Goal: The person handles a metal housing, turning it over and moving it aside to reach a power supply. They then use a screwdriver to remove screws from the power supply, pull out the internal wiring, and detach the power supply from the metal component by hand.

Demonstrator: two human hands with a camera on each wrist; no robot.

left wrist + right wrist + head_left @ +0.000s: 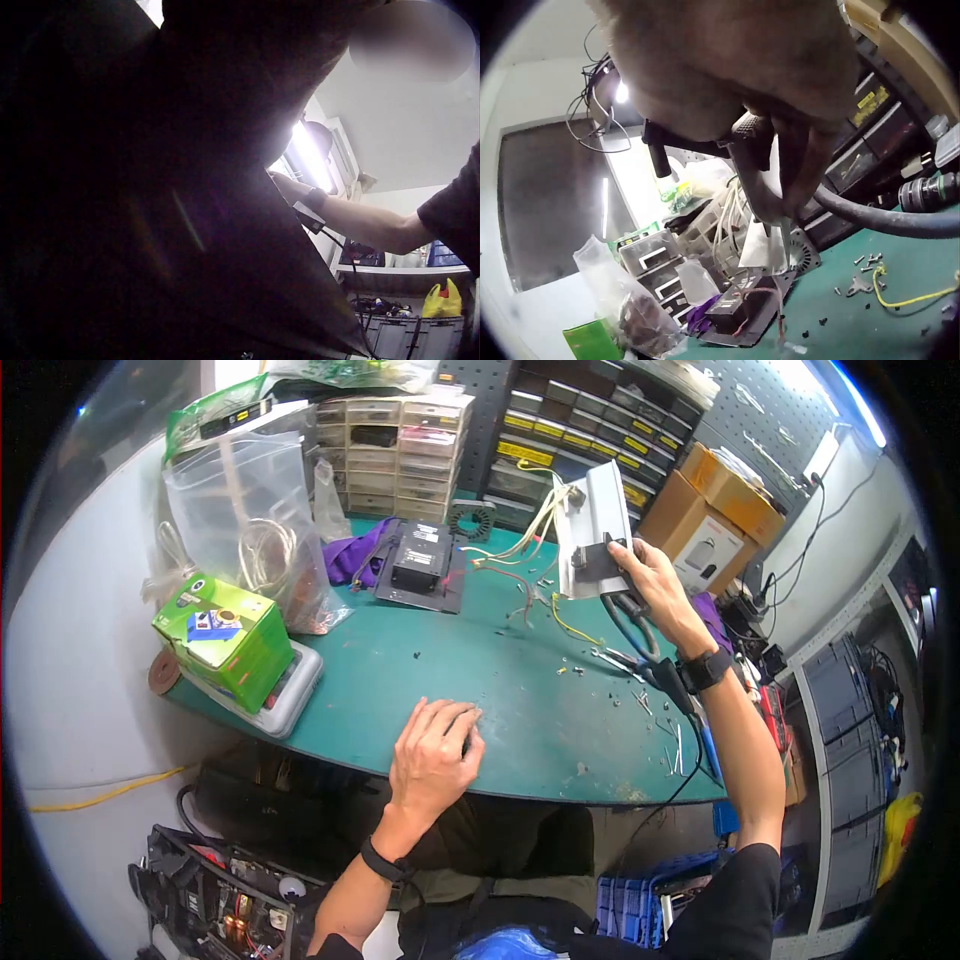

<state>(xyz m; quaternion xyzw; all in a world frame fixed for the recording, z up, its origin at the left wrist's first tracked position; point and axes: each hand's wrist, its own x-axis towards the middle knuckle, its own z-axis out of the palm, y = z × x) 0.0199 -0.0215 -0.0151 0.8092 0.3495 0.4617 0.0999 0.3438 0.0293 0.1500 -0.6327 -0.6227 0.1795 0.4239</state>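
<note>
My right hand (660, 585) holds up a pale metal casing (603, 500), thumb over a black fitting (598, 564) near its lower edge. White wires (545, 520) trail from the casing toward the green table. In the right wrist view the fingers (806, 169) wrap the metal's edge, and the palm hides much of the rest. My left hand (435, 745) rests at the table's front edge, fingers loosely bent, with no object visible in it. The left wrist view is mostly dark. A black box-shaped unit on a plate (422, 557) lies behind, across the table.
Screws and small metal bits (645, 703) are scattered on the right of the green table (500, 690), near a wrench (618, 663). A dark cable (630, 622) hangs below the right hand. At left stand a green box (235, 645) and a plastic bag (240, 490). Drawer units (390, 455) line the back.
</note>
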